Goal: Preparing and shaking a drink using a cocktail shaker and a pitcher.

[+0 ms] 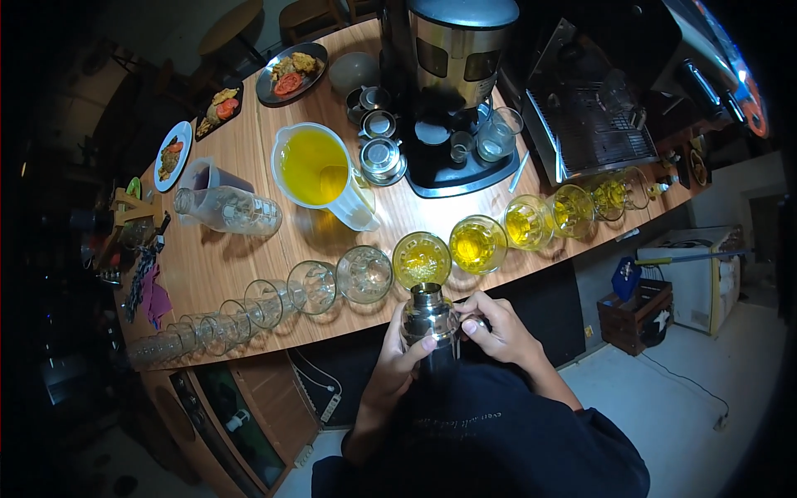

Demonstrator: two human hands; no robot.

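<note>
My left hand (398,353) is wrapped round a shiny metal cocktail shaker (430,315), held upright in front of my chest at the counter's near edge. The narrow neck of the shaker is uncapped. Close against its right side, my right hand (502,332) is closed on a small shiny metal piece that looks like the shaker cap, mostly hidden by the fingers. Just beyond the shaker stands a glass (422,258) with yellow liquid. To its right, several more glasses (478,244) hold yellow liquid; leftward runs a row of glasses (365,274) with none visible.
A large pitcher (286,178) of yellow liquid stands behind the glasses, beside a clear bottle (241,212). Further back are metal drip filters (382,158), a big dispenser (457,58) on a black tray (461,184), and plates of food (274,93). A wooden crate (635,319) sits at right.
</note>
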